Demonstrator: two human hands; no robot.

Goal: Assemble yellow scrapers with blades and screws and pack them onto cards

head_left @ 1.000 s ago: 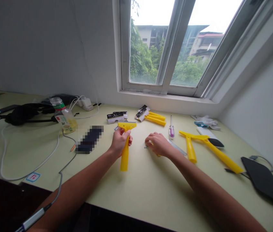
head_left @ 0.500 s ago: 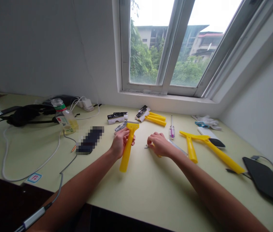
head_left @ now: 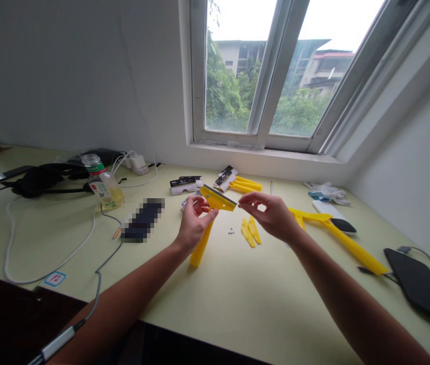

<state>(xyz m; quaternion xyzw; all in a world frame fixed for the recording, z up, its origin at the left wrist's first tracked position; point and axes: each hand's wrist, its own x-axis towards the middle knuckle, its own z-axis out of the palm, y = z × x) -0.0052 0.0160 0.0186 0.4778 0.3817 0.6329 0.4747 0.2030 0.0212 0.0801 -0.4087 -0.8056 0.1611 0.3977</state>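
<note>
Our left hand (head_left: 194, 228) gripped a yellow scraper (head_left: 218, 198); our right hand (head_left: 270, 214) pinched its head narrowly between fingers (head_left: 246, 198), the box (head_left: 183, 186) behind them too blurred to read.

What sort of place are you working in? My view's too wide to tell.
Probably a room in a home or dorm, with a desk serving as a makeshift workbench: a long pale desk under a window, a drink bottle and charger cables, and yellow plastic scrapers among them.

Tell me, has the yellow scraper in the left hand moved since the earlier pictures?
Yes, the yellow scraper has moved: its wide head swung right, away from the small black-and-white box.
</note>
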